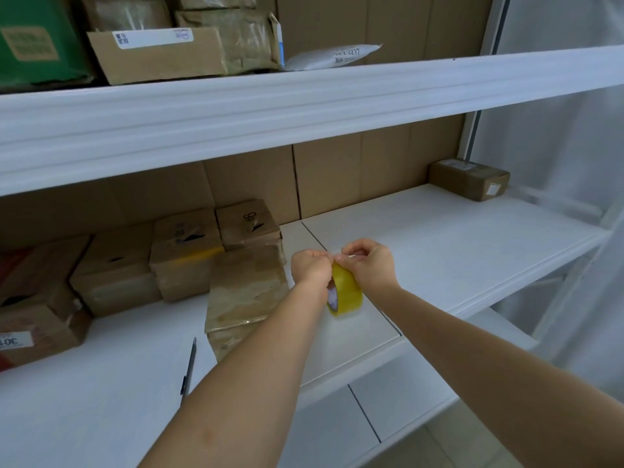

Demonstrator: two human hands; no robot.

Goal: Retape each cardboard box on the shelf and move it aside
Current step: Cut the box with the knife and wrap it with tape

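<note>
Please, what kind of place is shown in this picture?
Probably a parcel storeroom or mailroom. White metal shelves hold many taped brown cardboard boxes and a white padded mailer with handwriting, and both hands hold a yellow roll of packing tape.

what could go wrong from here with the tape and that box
1. Both hands, left hand and right hand, are picking at the yellow tape roll in the air; the roll could slip and fall onto the shelf.
2. The nearest box sits close to the left forearm and might get nudged.
3. The pen lies near the front edge and could roll off.
</note>
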